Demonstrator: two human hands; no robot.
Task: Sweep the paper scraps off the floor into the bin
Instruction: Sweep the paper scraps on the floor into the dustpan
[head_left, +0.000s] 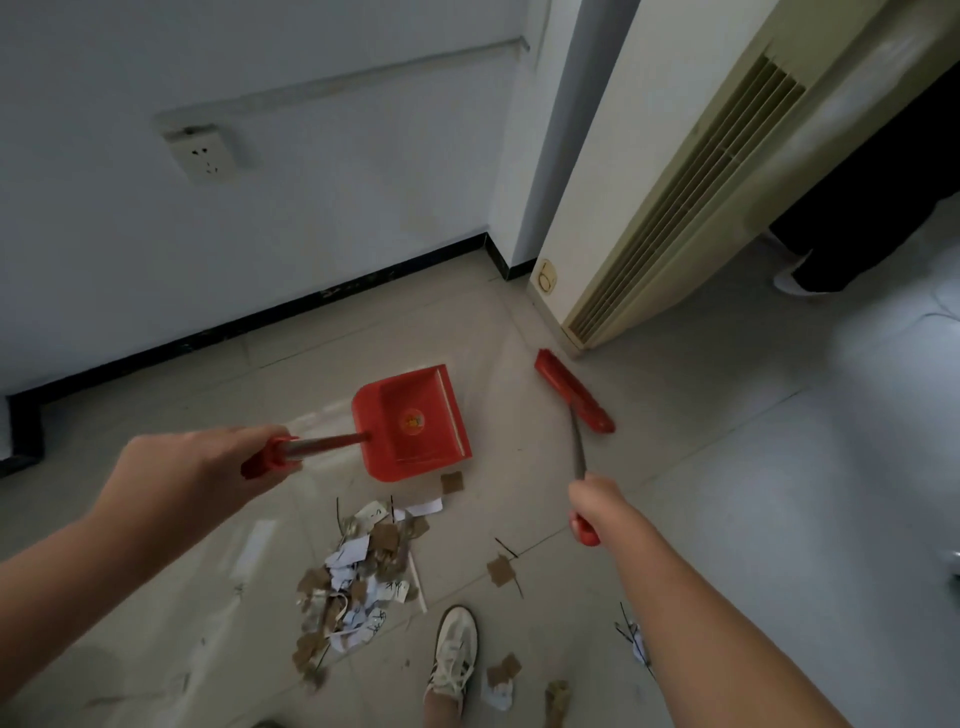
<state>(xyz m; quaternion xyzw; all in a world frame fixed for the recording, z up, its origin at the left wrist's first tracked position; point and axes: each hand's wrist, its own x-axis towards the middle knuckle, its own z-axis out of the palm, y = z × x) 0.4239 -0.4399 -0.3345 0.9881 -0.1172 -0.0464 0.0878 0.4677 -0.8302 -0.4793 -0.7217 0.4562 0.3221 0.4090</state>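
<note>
My left hand (208, 462) grips the long handle of a red dustpan (413, 423), which rests on the tiled floor with its pan holding no scraps. My right hand (597, 501) holds the handle of a red broom, whose head (574, 391) lies on the floor to the right of the dustpan. A heap of white and brown paper scraps (358, 577) lies just below the dustpan's near edge. Loose scraps sit apart from the heap: one (452, 483) by the dustpan, one (501, 570) to the right, others (503, 675) near my shoe. No bin is in view.
My white shoe (453, 657) stands beside the heap. A tall cream air-conditioner cabinet (670, 208) stands at the back right, close to the broom head. Another person's dark trousers and white shoe (795, 280) show behind it. A white wall with a black skirting and a socket (205, 153) runs along the left.
</note>
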